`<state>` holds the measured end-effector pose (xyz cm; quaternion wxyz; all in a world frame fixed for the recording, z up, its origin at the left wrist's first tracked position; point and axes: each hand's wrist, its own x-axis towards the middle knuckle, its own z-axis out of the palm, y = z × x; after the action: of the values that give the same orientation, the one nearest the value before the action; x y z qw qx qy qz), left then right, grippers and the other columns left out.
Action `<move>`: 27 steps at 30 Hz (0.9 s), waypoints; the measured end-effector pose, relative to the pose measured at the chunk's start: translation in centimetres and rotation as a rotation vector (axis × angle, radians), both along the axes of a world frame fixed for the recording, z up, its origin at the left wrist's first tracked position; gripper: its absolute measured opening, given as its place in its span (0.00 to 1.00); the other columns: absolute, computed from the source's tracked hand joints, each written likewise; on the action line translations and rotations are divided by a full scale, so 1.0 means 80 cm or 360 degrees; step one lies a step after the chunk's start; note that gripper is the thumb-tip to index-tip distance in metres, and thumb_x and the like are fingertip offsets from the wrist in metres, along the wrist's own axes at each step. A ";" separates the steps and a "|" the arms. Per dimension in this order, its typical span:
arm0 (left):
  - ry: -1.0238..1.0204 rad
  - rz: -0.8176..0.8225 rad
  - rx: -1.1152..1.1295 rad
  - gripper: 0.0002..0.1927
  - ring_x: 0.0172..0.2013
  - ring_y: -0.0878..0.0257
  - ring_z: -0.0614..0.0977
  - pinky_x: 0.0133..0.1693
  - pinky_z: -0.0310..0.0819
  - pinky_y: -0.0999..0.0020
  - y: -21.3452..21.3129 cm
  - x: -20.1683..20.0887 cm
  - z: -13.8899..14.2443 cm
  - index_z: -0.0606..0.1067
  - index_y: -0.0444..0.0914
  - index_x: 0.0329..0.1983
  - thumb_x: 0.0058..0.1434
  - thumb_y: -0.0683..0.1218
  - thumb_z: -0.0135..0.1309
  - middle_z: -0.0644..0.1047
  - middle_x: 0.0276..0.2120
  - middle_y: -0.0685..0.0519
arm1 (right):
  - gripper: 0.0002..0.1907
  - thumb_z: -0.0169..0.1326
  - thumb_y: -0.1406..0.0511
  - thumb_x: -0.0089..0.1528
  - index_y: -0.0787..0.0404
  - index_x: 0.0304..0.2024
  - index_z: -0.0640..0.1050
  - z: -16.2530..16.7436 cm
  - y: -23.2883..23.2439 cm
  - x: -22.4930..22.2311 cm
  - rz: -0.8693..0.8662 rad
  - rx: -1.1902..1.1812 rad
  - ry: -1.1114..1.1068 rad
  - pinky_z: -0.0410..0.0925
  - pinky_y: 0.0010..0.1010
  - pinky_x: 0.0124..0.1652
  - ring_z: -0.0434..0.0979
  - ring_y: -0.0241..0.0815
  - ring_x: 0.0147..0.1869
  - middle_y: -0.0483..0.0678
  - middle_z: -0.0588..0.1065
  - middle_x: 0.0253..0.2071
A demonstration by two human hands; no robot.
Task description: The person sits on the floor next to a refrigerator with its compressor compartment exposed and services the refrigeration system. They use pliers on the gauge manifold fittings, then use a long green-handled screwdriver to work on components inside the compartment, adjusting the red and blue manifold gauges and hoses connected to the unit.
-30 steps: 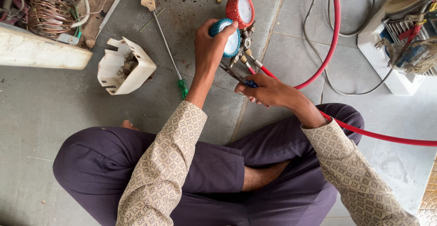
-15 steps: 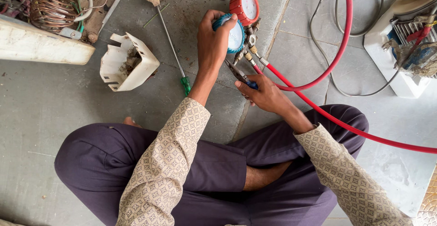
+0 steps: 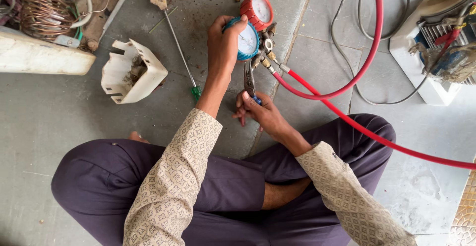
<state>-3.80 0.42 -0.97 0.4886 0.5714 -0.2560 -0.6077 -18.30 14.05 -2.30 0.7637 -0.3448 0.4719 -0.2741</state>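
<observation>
I sit cross-legged on a grey floor. My left hand (image 3: 224, 45) wraps around the blue-rimmed gauge (image 3: 247, 41) of a two-dial gauge set; its red-rimmed gauge (image 3: 258, 10) sits just behind. My right hand (image 3: 259, 112) grips the handles of pliers (image 3: 249, 77), whose jaws point up at the brass fittings (image 3: 267, 60) under the gauges. A red hose (image 3: 347, 90) runs from those fittings, loops up to the top edge and also crosses my right knee toward the right edge.
A long screwdriver with a green handle (image 3: 181, 57) lies left of my hands. A broken white plastic housing (image 3: 131, 72) sits further left, with copper coil tubing (image 3: 44, 5) at the top left. A white machine with grey cables (image 3: 436, 42) stands at the right.
The pliers have swung from a slanted position to pointing nearly straight up at the fittings. My right hand shifted a little left beneath them. My left hand stayed on the blue gauge.
</observation>
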 end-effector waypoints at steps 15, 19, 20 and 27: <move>-0.0496 -0.0007 -0.0118 0.20 0.39 0.56 0.84 0.43 0.76 0.60 0.006 -0.004 0.011 0.77 0.36 0.37 0.54 0.57 0.60 0.82 0.34 0.48 | 0.27 0.50 0.47 0.64 0.64 0.35 0.82 0.145 -0.110 -0.012 0.1186 0.0200 0.1422 0.70 0.33 0.21 0.78 0.37 0.22 0.47 0.76 0.22; -0.0493 -0.0009 -0.0146 0.20 0.39 0.55 0.85 0.44 0.76 0.59 0.007 -0.004 0.009 0.77 0.36 0.37 0.54 0.57 0.59 0.82 0.35 0.48 | 0.29 0.50 0.48 0.66 0.67 0.30 0.80 0.172 -0.129 0.006 0.1322 0.0199 0.1564 0.71 0.35 0.23 0.77 0.42 0.22 0.49 0.76 0.22; -0.0491 -0.0013 -0.0147 0.20 0.39 0.55 0.85 0.44 0.76 0.59 0.007 -0.004 0.008 0.77 0.36 0.37 0.54 0.57 0.59 0.82 0.35 0.48 | 0.29 0.51 0.48 0.66 0.68 0.30 0.80 0.177 -0.134 0.008 0.1353 0.0191 0.1603 0.72 0.34 0.23 0.77 0.42 0.22 0.49 0.76 0.22; -0.0557 -0.0028 -0.0129 0.20 0.41 0.53 0.84 0.44 0.76 0.57 0.008 -0.001 0.009 0.77 0.38 0.39 0.55 0.58 0.58 0.82 0.37 0.48 | 0.29 0.50 0.48 0.66 0.67 0.27 0.78 0.178 -0.159 0.024 0.1589 0.0374 0.1720 0.73 0.36 0.25 0.78 0.43 0.22 0.51 0.75 0.21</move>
<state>-3.88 1.02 -0.22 0.4538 0.6459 -0.3664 -0.4925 -16.37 1.35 11.96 0.4909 -0.5209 0.5952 0.3654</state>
